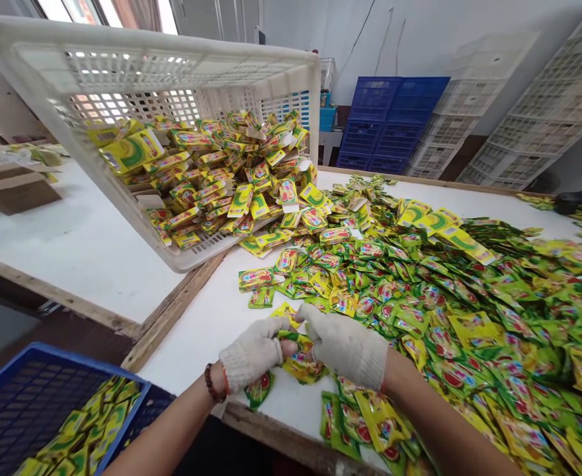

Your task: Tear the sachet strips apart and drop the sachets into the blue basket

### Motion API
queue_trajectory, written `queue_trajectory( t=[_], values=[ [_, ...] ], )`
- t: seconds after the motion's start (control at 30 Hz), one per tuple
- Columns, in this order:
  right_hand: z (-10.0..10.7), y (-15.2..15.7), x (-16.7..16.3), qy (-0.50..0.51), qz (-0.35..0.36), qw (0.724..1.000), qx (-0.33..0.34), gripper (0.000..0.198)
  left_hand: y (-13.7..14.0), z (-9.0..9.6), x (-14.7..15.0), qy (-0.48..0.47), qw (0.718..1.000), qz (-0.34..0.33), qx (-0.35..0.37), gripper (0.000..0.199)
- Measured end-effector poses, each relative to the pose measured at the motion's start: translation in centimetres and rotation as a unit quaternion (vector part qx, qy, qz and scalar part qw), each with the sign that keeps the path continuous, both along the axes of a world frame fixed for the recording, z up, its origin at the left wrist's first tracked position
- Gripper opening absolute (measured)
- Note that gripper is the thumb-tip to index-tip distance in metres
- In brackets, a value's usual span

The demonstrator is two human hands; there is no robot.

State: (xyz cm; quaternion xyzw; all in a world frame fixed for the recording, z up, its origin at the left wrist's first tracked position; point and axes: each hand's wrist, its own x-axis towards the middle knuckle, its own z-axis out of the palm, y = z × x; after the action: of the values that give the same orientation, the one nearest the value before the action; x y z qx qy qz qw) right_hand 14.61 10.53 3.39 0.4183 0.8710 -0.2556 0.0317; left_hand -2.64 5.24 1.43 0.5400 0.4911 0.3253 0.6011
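My left hand (254, 349), in a white knit glove with a bare thumb tip and a beaded bracelet at the wrist, pinches the left side of a yellow and green packet (302, 365). On its other side, my right hand (345, 345), gloved the same way, grips that packet too. My fingers partly cover it, so I cannot tell if more than one packet is between them. Under my left hand a green packet (259, 390) lies by the table edge. Several packets (365, 420) lie below my right wrist, and a small yellow box (257, 279) rests just beyond my hands.
A white plastic basket (182, 261) lies tipped toward me, spilling yellow boxes (211, 178) onto the white table (196, 330). A large heap of green packets (450, 317) spreads to the right. A blue crate (73, 360) with boxes stands lower left. Blue crates (390, 119) are stacked behind.
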Motion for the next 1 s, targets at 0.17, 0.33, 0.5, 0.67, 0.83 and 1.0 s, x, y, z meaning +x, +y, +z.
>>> queue_trajectory(
  t=[0.17,0.33,0.5,0.67,0.83,1.0],
  values=[
    [-1.6,-0.3,-0.2,0.181,-0.145,0.972,-0.035,0.037,0.4,-0.7,0.0,-0.052,0.997,0.040,-0.030,0.027],
    [-3.2,-2.2,-0.2,0.320,-0.203,0.913,-0.153,0.048,1.3,-1.8,-0.3,0.014,0.995,0.094,0.039,0.030],
    [-3.6,-2.7,-0.7,0.304,-0.235,0.898,-0.214,0.043,1.3,-1.8,0.3,0.121,0.988,0.044,0.081,0.033],
    [-3.8,-1.6,-0.4,0.302,-0.228,0.922,-0.086,0.034,3.7,-1.1,-1.0,0.228,0.959,0.077,0.152,0.031],
    [-3.5,-1.1,0.4,0.333,-0.228,0.911,-0.088,0.031,8.8,-1.2,-6.1,0.539,0.811,0.094,0.205,0.055],
    [-3.1,-1.3,0.7,0.385,-0.268,0.854,-0.224,0.031,7.9,-1.3,-8.3,0.570,0.791,0.086,0.203,0.060]
  ],
)
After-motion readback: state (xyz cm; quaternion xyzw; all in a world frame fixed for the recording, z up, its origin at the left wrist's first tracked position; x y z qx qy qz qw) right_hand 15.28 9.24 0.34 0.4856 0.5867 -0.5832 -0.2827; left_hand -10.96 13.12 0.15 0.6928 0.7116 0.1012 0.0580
